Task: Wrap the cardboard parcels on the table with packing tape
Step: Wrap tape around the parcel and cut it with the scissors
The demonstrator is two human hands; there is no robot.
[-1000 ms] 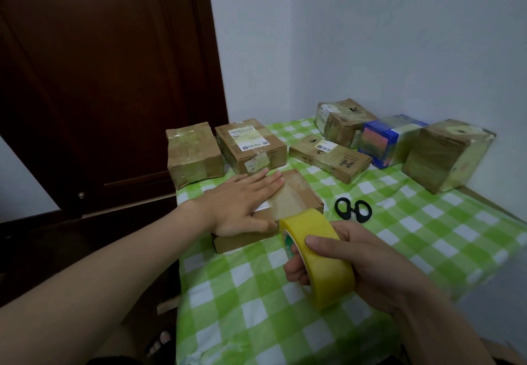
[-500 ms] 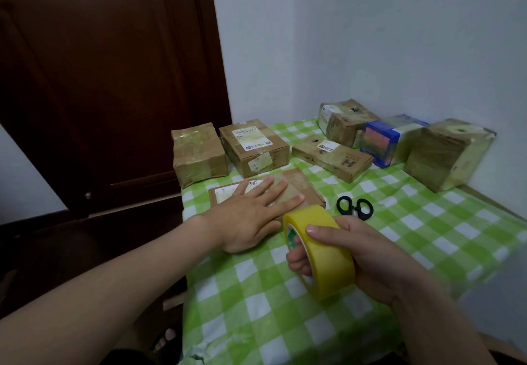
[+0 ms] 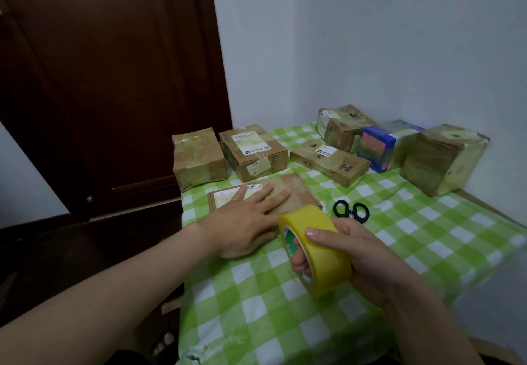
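Nearest: grips yellow tape roll [image 3: 316, 250] w/ R hand [image 3: 368, 253], thumb on top, fingers curled thru core, over checked cloth [image 3: 427, 236]. Just beyond: presses L hand [image 3: 245, 222] flat, fingers straight & spread, on flat parcel [image 3: 296, 190] nr table's left edge. Black scissors [image 3: 351, 212] just right of it. Farther back: brown parcels [image 3: 252, 152] & blue box [image 3: 385, 145].

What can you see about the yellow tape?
The tape is a fat roll, shiny yellow outside, with a green and white printed core. It is on edge and tilted, with its hole facing left, over the checked cloth near the table's front. The right hand grips it: the thumb lies across the yellow band and the fingers curl through the hole. No loose end shows.
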